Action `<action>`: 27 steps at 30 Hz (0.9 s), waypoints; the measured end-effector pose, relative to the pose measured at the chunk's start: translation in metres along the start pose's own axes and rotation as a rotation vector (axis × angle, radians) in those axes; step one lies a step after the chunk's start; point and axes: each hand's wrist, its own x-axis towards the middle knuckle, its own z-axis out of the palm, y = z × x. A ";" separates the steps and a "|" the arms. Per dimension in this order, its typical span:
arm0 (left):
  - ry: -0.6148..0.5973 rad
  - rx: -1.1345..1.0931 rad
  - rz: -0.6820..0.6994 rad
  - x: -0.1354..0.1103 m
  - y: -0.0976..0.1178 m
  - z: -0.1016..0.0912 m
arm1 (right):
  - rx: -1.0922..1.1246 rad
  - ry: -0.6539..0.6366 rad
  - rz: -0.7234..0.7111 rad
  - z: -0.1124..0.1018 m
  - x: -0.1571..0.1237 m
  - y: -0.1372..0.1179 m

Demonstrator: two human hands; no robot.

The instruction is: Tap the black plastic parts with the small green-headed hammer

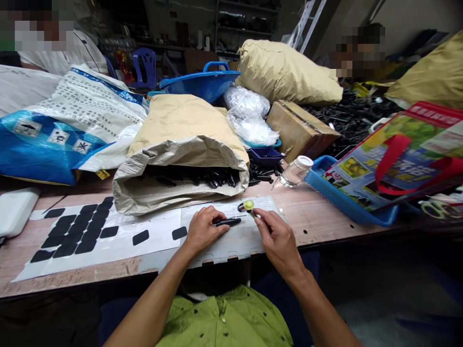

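My left hand rests on a white sheet on the wooden table, fingers closed round a slim black plastic part that points right. My right hand is beside it, pinching a small tool with a yellow-green tip that sits just past the black part's end. An open brown paper sack full of similar black parts lies directly behind both hands.
Black rounded stickers cover a white sheet at left. A clear small bottle lies beside a blue tray holding a colourful bag. Sacks, a cardboard box, plastic bags and a blue basin crowd the back. Two other people sit beyond.
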 end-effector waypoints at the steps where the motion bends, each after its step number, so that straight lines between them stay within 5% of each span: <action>1: 0.002 -0.003 -0.005 0.000 0.001 0.000 | 0.000 -0.024 -0.011 0.001 -0.003 -0.006; 18: -0.003 0.045 0.011 -0.003 0.004 -0.002 | -0.112 -0.142 -0.125 0.019 -0.011 -0.028; 27: -0.007 0.060 0.017 -0.003 0.003 -0.001 | -0.293 0.110 -0.007 -0.002 0.019 0.033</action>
